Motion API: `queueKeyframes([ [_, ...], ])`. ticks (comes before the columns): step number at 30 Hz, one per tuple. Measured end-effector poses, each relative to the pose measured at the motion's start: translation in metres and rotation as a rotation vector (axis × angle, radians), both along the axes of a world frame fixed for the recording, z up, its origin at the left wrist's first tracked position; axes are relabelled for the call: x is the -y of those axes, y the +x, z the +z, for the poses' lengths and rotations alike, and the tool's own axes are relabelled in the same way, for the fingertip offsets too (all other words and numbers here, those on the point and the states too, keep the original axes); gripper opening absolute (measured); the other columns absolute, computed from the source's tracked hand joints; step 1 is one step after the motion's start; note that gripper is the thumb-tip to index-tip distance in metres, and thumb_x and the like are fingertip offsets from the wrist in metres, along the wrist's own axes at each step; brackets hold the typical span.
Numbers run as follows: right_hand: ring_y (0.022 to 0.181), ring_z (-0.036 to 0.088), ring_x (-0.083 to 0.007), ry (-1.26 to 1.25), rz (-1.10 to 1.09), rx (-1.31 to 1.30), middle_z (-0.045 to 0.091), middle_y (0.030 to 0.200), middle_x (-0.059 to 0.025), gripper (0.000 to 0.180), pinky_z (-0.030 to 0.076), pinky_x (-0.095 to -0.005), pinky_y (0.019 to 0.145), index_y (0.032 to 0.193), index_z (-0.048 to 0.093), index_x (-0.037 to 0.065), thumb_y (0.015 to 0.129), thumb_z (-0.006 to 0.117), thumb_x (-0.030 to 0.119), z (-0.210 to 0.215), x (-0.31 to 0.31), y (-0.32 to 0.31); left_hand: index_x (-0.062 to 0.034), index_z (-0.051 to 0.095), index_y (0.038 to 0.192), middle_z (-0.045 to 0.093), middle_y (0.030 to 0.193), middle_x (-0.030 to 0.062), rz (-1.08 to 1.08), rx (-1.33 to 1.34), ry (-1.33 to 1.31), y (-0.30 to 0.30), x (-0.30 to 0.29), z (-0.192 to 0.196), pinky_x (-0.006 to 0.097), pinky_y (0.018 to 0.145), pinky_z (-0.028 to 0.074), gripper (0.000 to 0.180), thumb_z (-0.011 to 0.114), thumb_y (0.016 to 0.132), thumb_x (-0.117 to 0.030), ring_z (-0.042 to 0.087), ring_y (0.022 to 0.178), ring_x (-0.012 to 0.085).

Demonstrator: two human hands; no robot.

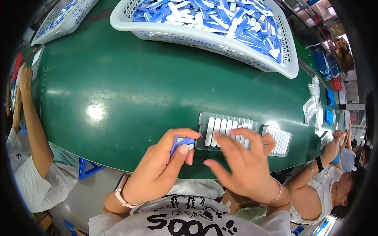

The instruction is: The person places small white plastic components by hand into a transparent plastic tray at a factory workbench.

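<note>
My left hand (163,159) is closed around a small bunch of flat, round-ended blue and white strips (184,142), pinched between thumb and fingers. Beside it lies a clear plastic tray (202,128) with a row of white strips (210,131) standing side by side in its slots. Over the tray's near right part hovers my right hand (244,167), fingers spread, thumb apart. Its fingertips are over the strips; whether they touch them I cannot tell. The hand hides part of the row. A second clear tray (281,142), also filled with white strips, sits just to the right.
A large white perforated basket (204,39) heaped with blue and white strips stands at the far side of the green table (118,78). Another basket (65,23) is at the far left. Co-workers' arms (33,114) reach in at the left and right (307,177). Clear trays (310,110) lie far right.
</note>
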State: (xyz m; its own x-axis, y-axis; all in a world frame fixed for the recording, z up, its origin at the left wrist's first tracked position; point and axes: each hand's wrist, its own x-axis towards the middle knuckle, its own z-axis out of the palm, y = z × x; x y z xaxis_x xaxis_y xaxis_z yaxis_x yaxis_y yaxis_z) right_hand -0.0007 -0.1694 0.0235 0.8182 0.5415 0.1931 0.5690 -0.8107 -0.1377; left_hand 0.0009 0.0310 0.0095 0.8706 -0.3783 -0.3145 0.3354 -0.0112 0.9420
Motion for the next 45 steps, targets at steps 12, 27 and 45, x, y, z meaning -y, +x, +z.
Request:
queueKeyframes([
  [12, 0.114, 0.053, -0.0218, -0.108, 0.019, 0.155, 0.067, 0.098, 0.0017, 0.04, 0.023, -0.0451, 0.081, 0.111, 0.06, 0.009, 0.074, 0.07, 0.023, -0.018, 0.057, -0.007, -0.0028, 0.046, 0.121, 0.053, 0.078, 0.0025, -0.022, -0.025, 0.021, -0.003, 0.006, 0.001, 0.022, 0.061, 0.039, 0.025, 0.04, 0.097, -0.01, 0.045, 0.065, 0.0081],
  [27, 0.115, 0.04, -0.0277, -0.089, -0.043, -0.118, 0.048, 0.127, -0.005, 0.086, 0.025, -0.0552, 0.091, 0.143, 0.031, 0.016, 0.071, 0.073, 0.035, -0.003, 0.116, 0.002, -0.001, 0.045, 0.117, 0.051, 0.075, 0.0036, 0.138, -0.036, -0.011, -0.005, 0.019, -0.002, 0.018, 0.047, 0.028, 0.023, 0.04, 0.097, -0.012, 0.033, 0.057, 0.0038],
  [45, 0.108, 0.048, -0.0326, -0.236, -0.164, 0.114, 0.054, 0.113, -0.0134, 0.069, 0.036, -0.0453, 0.096, 0.115, 0.051, 0.004, 0.05, 0.071, 0.013, 0.05, 0.261, 0.068, 0.0055, 0.049, 0.115, 0.057, 0.079, 0.0103, 0.122, -0.286, -0.288, -0.004, 0.015, 0.0, 0.022, 0.045, 0.025, 0.027, 0.047, 0.093, -0.01, 0.039, 0.056, 0.007],
])
